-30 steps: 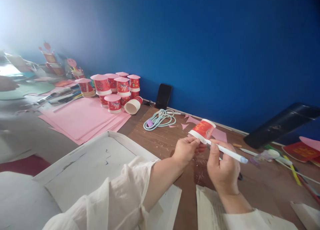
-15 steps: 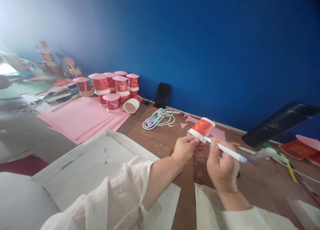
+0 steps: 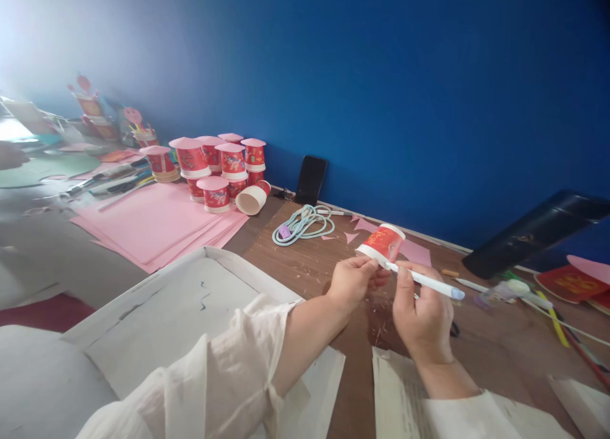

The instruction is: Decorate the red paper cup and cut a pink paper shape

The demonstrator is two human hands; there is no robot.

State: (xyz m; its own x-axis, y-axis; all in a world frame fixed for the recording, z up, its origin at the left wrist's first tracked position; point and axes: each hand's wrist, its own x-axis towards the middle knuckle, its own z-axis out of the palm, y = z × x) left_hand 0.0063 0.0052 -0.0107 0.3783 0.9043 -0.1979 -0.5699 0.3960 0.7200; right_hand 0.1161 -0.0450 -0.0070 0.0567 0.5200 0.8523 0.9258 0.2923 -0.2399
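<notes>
A red paper cup (image 3: 385,241) with white bands and gold print is held tilted above the table. My left hand (image 3: 355,280) pinches its lower white rim between thumb and fingers. In my right hand (image 3: 423,312) is a white pen-like tool (image 3: 431,283) with a pale blue end, its tip against the cup near that rim. The fingers partly hide the contact point, so what the tip does there cannot be made out. A dark loop, perhaps a scissors handle, shows partly behind my right hand.
Several red cups with pink paper tops (image 3: 215,193) are stacked at left, behind pink sheets (image 3: 152,226). A white box lid (image 3: 204,255), coiled light-blue cable (image 3: 305,226), phone (image 3: 311,180), pink scraps (image 3: 414,253) and black cylinder (image 3: 534,236) surround the hands. Printed papers (image 3: 395,388) lie in front.
The cup and the white pen-like tool have shifted slightly left, and the cup has turned a little in my left hand. Both hands keep their hold; the view moved slightly.
</notes>
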